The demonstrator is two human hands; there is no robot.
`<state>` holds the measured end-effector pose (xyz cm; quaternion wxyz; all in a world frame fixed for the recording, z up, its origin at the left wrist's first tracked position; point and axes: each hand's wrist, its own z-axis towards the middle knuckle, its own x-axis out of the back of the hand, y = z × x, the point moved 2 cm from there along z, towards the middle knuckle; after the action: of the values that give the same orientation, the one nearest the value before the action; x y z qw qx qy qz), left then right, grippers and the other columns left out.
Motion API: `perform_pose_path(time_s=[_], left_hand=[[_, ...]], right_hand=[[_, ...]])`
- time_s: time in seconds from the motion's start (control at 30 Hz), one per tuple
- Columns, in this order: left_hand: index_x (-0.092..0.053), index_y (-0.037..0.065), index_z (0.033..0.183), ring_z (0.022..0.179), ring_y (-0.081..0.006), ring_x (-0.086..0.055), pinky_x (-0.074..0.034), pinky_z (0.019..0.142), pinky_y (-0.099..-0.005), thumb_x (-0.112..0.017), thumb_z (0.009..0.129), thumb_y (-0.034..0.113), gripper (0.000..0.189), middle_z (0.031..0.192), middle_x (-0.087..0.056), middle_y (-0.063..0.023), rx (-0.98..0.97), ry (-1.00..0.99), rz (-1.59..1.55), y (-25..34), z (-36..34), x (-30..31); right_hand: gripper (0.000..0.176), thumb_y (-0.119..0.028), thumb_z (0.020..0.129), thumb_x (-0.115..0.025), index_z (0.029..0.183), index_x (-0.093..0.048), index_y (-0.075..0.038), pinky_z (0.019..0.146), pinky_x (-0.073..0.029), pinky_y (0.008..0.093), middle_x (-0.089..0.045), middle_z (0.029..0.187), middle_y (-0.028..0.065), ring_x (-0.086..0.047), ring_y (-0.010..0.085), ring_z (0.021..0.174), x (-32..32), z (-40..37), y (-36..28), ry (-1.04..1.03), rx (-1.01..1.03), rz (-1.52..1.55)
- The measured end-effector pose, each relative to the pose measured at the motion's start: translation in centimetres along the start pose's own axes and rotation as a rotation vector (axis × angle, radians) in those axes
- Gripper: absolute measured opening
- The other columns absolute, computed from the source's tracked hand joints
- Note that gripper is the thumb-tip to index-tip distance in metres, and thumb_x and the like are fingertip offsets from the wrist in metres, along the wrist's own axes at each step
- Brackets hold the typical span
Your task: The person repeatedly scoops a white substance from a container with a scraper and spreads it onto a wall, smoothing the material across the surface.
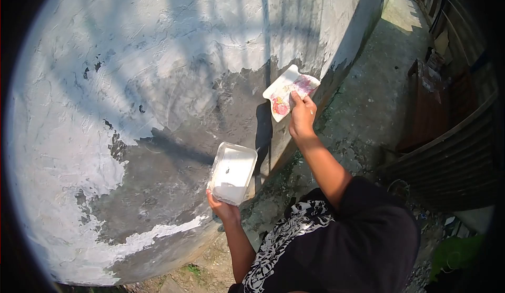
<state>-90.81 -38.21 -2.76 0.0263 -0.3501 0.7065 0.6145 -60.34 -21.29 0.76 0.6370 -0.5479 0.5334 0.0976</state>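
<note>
My left hand [225, 209] is closed on the lower edge of a clear rectangular plastic container [233, 173]. White material, paint or putty, lies inside it with a small dark speck. Higher up, my right hand [303, 117] grips a flat whitish piece [289, 90] with red, pink and yellow markings and an uneven outline; I cannot make out its material. This piece is held in front of the wall [179, 177], and whether it touches the surface cannot be seen. Rough white coating covers much of the wall, around a bare grey patch.
A concrete path [386, 61] runs along the wall's right side. Beyond it stand a brown wooden piece of furniture [426, 103] and a dark corrugated sheet [442, 172]. Something green [457, 256] is at the lower right. Shadows fall across the wall.
</note>
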Motion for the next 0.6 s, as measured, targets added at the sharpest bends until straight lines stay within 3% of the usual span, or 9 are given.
perform_pose_path(time_s=[0.03, 0.1, 0.17, 0.23, 0.3, 0.37, 0.43, 0.5, 0.6], left_hand=[[-0.047, 0.006, 0.146, 0.13, -0.0277, -0.055, -0.045, 0.107, -0.0415, -0.03, 0.109, 0.047, 0.058, 0.144, -0.054, -0.0117, -0.006, -0.005, 0.005, 0.8, -0.4, 0.0], [-0.046, 0.006, 0.147, 0.131, -0.0275, -0.053, -0.045, 0.108, -0.0418, -0.028, 0.11, 0.048, 0.059, 0.146, -0.053, -0.0108, -0.023, 0.089, -0.053, 2.4, -1.5, 0.8], [-0.045, 0.007, 0.148, 0.133, -0.0276, -0.052, -0.043, 0.109, -0.0429, -0.028, 0.11, 0.048, 0.059, 0.147, -0.052, -0.0117, -0.065, 0.086, -0.07, 3.3, -1.9, 2.6], [-0.044, 0.007, 0.149, 0.133, -0.0275, -0.052, -0.043, 0.109, -0.0437, -0.029, 0.11, 0.048, 0.058, 0.147, -0.052, -0.0115, -0.145, 0.239, -0.056, 5.0, -3.2, 3.3], [-0.043, 0.008, 0.15, 0.133, -0.0275, -0.052, -0.043, 0.109, -0.0442, -0.031, 0.109, 0.049, 0.059, 0.147, -0.052, -0.0112, -0.167, 0.227, -0.052, 6.0, -3.4, 4.6], [-0.043, 0.009, 0.15, 0.133, -0.0277, -0.052, -0.044, 0.108, -0.0443, -0.032, 0.108, 0.051, 0.06, 0.148, -0.051, -0.0107, -0.197, 0.234, -0.056, 7.0, -3.7, 4.9], [-0.043, 0.009, 0.15, 0.134, -0.0277, -0.051, -0.043, 0.109, -0.0445, -0.033, 0.108, 0.052, 0.061, 0.149, -0.05, -0.0106, -0.187, 0.199, -0.054, 6.8, -3.1, 5.6], [-0.043, 0.009, 0.15, 0.134, -0.0277, -0.051, -0.042, 0.11, -0.0447, -0.033, 0.107, 0.053, 0.062, 0.15, -0.05, -0.0104, -0.187, 0.166, -0.046, 6.9, -2.7, 6.1], [-0.042, 0.008, 0.15, 0.137, -0.0273, -0.048, -0.038, 0.113, -0.0447, -0.033, 0.107, 0.053, 0.063, 0.15, -0.049, -0.0104, -0.147, 0.106, -0.046, 6.7, -2.6, 5.6]], right_hand=[[0.014, -0.008, 0.099, -0.062, 0.102, -0.07, 0.004, 0.082, -0.056, 0.0331, -0.073, 0.096, 0.0068, -0.069, 0.0147, 0.089, -0.7, -0.4, 0.0, 0.065, 0.116, -0.333], [0.014, -0.006, 0.094, -0.064, 0.098, -0.071, 0.005, 0.082, -0.056, 0.0351, -0.075, 0.093, 0.0144, -0.073, 0.0248, 0.09, -3.5, -2.1, 1.5, 0.013, 0.253, -0.619], [0.024, -0.002, 0.087, -0.064, 0.108, -0.067, 0.007, 0.086, -0.056, 0.0401, -0.073, 0.105, 0.0261, -0.072, 0.0379, 0.102, -6.2, -4.5, 5.3, -0.15, 0.96, -0.884], [0.038, 0.001, 0.078, -0.065, 0.116, -0.064, 0.006, 0.093, -0.055, 0.0436, -0.067, 0.115, 0.0321, -0.066, 0.0452, 0.113, -7.4, -7.5, 9.9, -0.247, 0.94, -0.964], [0.054, 0.003, 0.075, -0.067, 0.128, -0.06, 0.005, 0.099, -0.054, 0.0432, -0.065, 0.126, 0.0291, -0.064, 0.0411, 0.119, -6.3, -10.7, 13.4, -0.36, 0.918, -1.001], [0.054, 0.001, 0.074, -0.069, 0.128, -0.061, 0.002, 0.1, -0.054, 0.0417, -0.064, 0.129, 0.0263, -0.063, 0.0387, 0.123, -4.0, -13.9, 14.5, -0.554, 0.82, -1.119], [0.054, -0.002, 0.076, -0.07, 0.129, -0.06, -0.002, 0.1, -0.054, 0.0412, -0.065, 0.13, 0.0223, -0.061, 0.036, 0.125, -1.2, -13.9, 14.8, -0.613, 0.868, -1.081], [0.05, -0.001, 0.079, -0.068, 0.128, -0.06, -0.002, 0.098, -0.055, 0.0415, -0.067, 0.125, 0.0191, -0.064, 0.0353, 0.121, 1.3, -13.1, 13.2, -0.827, 0.894, -1.127], [0.047, 0.001, 0.08, -0.066, 0.127, -0.062, -0.004, 0.093, -0.056, 0.04, -0.069, 0.121, 0.0201, -0.068, 0.0362, 0.112, 2.5, -9.9, 9.1, -0.652, 0.796, -1.047]])
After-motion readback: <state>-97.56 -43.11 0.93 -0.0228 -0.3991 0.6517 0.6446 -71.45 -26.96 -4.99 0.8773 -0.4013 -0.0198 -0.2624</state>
